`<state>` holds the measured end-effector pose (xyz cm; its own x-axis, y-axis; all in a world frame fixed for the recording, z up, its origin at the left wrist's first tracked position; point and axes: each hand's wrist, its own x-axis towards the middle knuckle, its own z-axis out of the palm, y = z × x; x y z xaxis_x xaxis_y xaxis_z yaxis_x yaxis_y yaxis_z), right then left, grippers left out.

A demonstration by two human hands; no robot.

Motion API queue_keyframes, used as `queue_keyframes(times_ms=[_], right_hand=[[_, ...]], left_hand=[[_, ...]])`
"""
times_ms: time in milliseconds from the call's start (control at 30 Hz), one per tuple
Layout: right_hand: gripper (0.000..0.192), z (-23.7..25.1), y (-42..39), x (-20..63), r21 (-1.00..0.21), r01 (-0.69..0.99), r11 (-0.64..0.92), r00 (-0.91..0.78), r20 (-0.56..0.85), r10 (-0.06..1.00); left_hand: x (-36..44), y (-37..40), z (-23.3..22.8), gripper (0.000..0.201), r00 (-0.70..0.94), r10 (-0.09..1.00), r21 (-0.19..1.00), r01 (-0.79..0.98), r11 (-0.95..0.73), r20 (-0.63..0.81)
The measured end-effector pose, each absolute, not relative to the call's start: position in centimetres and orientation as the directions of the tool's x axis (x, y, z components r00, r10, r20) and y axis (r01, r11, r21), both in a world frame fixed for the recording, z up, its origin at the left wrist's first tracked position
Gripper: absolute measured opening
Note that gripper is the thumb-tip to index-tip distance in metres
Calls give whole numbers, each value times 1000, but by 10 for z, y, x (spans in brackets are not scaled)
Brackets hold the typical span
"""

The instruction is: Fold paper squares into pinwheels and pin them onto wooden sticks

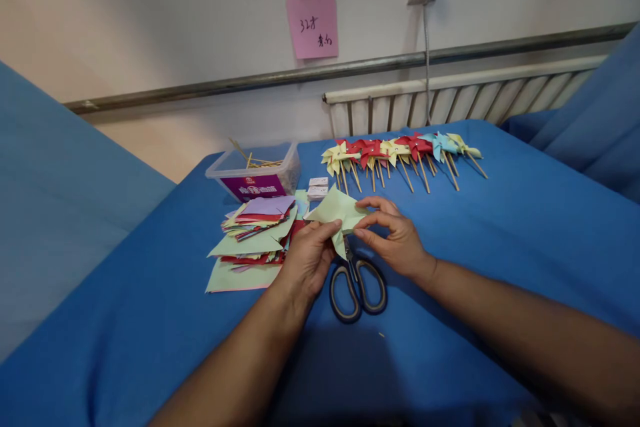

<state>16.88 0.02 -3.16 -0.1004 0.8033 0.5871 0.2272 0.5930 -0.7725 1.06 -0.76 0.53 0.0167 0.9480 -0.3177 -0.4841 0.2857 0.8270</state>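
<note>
A pale green paper pinwheel sheet (336,207), cut into flaps, is held up between both hands over the table. My left hand (311,253) grips its lower left side, with the thumb on top near the middle. My right hand (393,233) pinches the right edge between thumb and fingers. Directly below the paper lies a pair of scissors (357,287) with dark handles toward me; the paper hides most of the blades. To the left of my left hand is a stack of coloured paper pieces (255,233) in green, red, yellow and purple.
Behind the stack stands a clear plastic box (260,173) with thin wooden sticks. Two small white boxes (318,189) sit beside it. Several finished pinwheels (400,150) on sticks lie in a row at the back of the blue-covered table (475,227). A radiator (465,97) lines the wall.
</note>
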Motion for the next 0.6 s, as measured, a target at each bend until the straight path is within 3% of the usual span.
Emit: queue_keyframes(times_ms=[600], right_hand=[[12,-37,5,166,-779,347,522,-40,544,838]], left_hand=[[13,-8,-4,26,-5,934,847,-422,323,-358]])
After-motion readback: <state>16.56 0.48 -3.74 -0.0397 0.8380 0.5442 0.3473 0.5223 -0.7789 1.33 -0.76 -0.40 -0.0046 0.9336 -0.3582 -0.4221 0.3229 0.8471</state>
